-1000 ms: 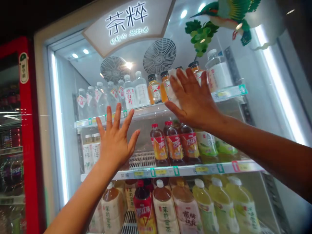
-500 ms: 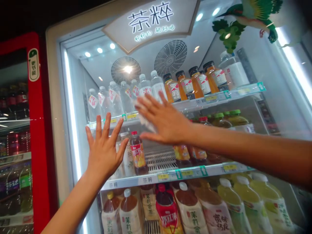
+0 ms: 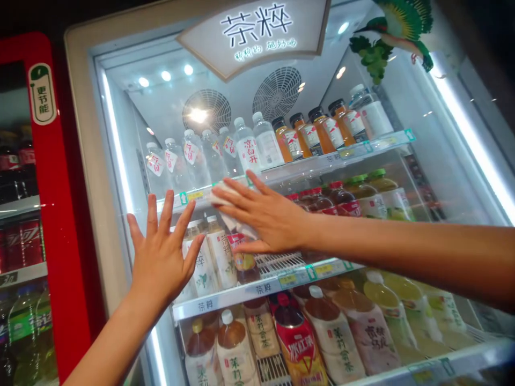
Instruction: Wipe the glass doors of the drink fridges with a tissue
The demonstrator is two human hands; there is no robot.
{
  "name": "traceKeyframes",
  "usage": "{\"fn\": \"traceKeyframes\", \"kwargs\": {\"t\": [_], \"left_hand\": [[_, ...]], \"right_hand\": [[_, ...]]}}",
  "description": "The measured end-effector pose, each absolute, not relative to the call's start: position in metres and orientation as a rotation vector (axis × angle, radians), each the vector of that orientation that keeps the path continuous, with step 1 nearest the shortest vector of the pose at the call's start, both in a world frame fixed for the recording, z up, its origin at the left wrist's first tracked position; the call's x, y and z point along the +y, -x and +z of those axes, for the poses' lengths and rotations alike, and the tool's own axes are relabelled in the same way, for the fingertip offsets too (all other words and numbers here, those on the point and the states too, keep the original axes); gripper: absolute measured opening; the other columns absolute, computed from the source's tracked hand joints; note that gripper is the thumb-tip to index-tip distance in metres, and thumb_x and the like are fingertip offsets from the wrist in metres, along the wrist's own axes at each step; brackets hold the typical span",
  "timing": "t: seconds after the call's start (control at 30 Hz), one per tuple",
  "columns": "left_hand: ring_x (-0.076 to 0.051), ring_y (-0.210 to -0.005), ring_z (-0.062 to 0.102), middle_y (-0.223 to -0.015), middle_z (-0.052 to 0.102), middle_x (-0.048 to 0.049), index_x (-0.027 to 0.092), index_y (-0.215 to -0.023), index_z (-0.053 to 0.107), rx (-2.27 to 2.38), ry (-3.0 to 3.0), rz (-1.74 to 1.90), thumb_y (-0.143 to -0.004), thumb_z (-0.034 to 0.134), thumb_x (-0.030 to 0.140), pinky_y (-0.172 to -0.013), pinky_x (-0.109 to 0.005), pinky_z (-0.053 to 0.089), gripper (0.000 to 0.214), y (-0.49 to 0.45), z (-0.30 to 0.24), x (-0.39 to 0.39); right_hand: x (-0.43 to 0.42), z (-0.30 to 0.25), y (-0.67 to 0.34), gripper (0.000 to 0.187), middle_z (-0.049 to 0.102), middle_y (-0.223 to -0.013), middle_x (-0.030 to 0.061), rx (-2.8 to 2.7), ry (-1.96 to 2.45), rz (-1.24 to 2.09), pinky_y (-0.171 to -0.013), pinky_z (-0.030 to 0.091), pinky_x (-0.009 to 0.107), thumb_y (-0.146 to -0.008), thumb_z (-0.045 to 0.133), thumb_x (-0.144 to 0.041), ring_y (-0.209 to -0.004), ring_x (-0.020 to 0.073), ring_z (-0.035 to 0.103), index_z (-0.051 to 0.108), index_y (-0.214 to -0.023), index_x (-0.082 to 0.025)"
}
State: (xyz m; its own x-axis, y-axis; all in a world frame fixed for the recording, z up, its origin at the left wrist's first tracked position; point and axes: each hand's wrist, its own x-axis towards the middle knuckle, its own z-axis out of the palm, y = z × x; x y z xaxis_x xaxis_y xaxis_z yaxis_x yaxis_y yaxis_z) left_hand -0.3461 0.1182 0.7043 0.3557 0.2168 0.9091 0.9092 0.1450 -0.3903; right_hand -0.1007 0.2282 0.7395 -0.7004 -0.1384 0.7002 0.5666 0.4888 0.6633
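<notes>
My right hand (image 3: pixel 269 219) lies flat over a crumpled white cloth (image 3: pixel 235 219), pressing it against the glass door of a lit drinks fridge. The cloth shows past the fingertips and below the fingers; the rest of it is under the palm. Lower and to the left, my left hand (image 3: pixel 163 260) is spread on the same glass with nothing in it. Behind the glass, between the hands, stand white-labelled bottles (image 3: pixel 221 252) and a red-labelled tea bottle (image 3: pixel 245 261), partly covered by the right hand and cloth.
Clear water bottles (image 3: pixel 193 155) and dark-capped amber bottles (image 3: pixel 322 131) line the upper shelf. Large tea bottles (image 3: pixel 298 338) fill the bottom shelf. A white sign (image 3: pixel 257 32) and a bird decoration (image 3: pixel 396 32) are at the top. A red fridge (image 3: pixel 64 214) stands at left.
My right hand has moved slightly down across the glass with the cloth. My left hand has shifted a little left in the picture, still spread. The camera view has turned slightly.
</notes>
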Motion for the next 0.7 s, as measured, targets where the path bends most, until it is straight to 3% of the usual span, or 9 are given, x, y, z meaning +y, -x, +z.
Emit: {"fn": "traceKeyframes", "kwargs": {"t": [0.13, 0.33, 0.53, 0.7], "left_hand": [[-0.037, -0.162, 0.004, -0.175, 0.01, -0.0032, 0.039, -0.163, 0.019, -1.094, 1.393, -0.72, -0.103, 0.044, 0.049, -0.125, -0.074, 0.001, 0.066, 0.344, 0.705, 0.12], [-0.035, -0.162, 0.001, -0.176, 0.01, -0.0031, 0.039, -0.163, 0.024, -1.079, 1.424, -0.769, -0.102, 0.046, 0.049, -0.126, -0.072, -0.001, 0.065, 0.334, 0.703, 0.128], [-0.034, -0.162, -0.005, -0.176, 0.008, -0.0044, 0.038, -0.163, 0.021, -1.072, 1.41, -0.8, -0.102, 0.048, 0.047, -0.126, -0.072, -0.006, 0.068, 0.309, 0.69, 0.143], [-0.033, -0.162, -0.005, -0.176, 0.007, -0.0038, 0.04, -0.164, 0.014, -1.048, 1.391, -0.842, -0.1, 0.053, 0.042, -0.126, -0.07, -0.006, 0.075, 0.285, 0.677, 0.15]], "right_hand": [[0.232, 0.751, 0.096, 0.096, 0.009, -0.176, 0.0067, -1.806, 0.583, -1.063, -0.126, 0.0, 0.07, -0.093, 0.02, -0.085, -0.161, 0.0352, 0.002, 0.015, -0.166, -0.023], [0.228, 0.72, 0.086, 0.093, 0.017, -0.174, 0.0055, -2.063, 0.295, -1.32, -0.131, 0.0, 0.058, -0.094, 0.026, -0.084, -0.162, 0.0281, 0.006, 0.024, -0.164, -0.023], [0.242, 0.729, 0.066, 0.1, 0.014, -0.174, 0.0145, -1.782, 0.532, -1.095, -0.126, 0.001, 0.069, -0.093, 0.024, -0.085, -0.161, 0.0372, 0.004, 0.018, -0.165, -0.016], [0.239, 0.695, 0.06, 0.097, 0.023, -0.173, 0.009, -2.014, 0.207, -1.332, -0.131, -0.001, 0.056, -0.093, 0.024, -0.085, -0.162, 0.0278, 0.007, 0.029, -0.162, -0.018]]}}
